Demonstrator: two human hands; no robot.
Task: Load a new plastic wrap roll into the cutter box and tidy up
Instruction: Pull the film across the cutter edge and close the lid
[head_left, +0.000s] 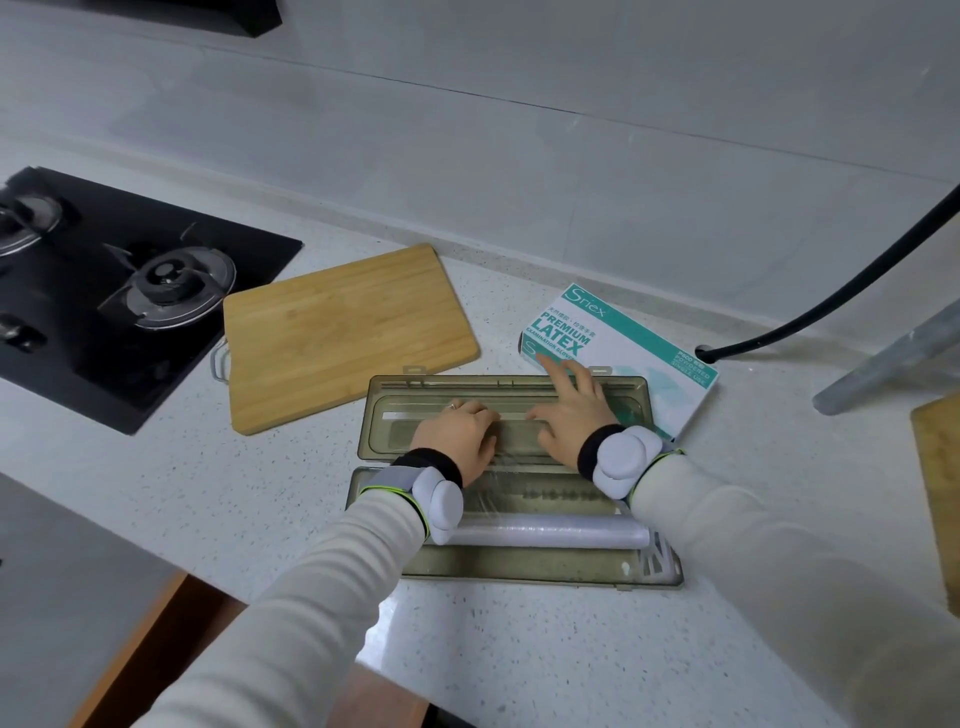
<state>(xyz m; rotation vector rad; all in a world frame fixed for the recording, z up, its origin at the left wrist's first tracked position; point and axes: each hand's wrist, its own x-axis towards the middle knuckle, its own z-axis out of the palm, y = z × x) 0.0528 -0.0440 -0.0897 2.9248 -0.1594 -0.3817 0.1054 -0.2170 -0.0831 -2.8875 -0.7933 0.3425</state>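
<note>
The smoky translucent cutter box (524, 569) lies open on the counter, its lid (376, 415) folded back away from me. A plastic wrap roll (550, 535) rests in the near tray, and a sheet of film runs from it up onto the lid. My left hand (457, 439) lies palm down on that film over the lid, fingers together. My right hand (571, 415) also presses flat on the lid, with its index finger stretched toward the far rim. Neither hand grips anything that I can see.
A wooden cutting board (343, 332) lies behind the box to the left, beside a black gas hob (104, 301). A box of latex gloves (623, 343) touches the lid's far right corner. A black hose (831, 301) and a grey bar (893, 358) stand at right.
</note>
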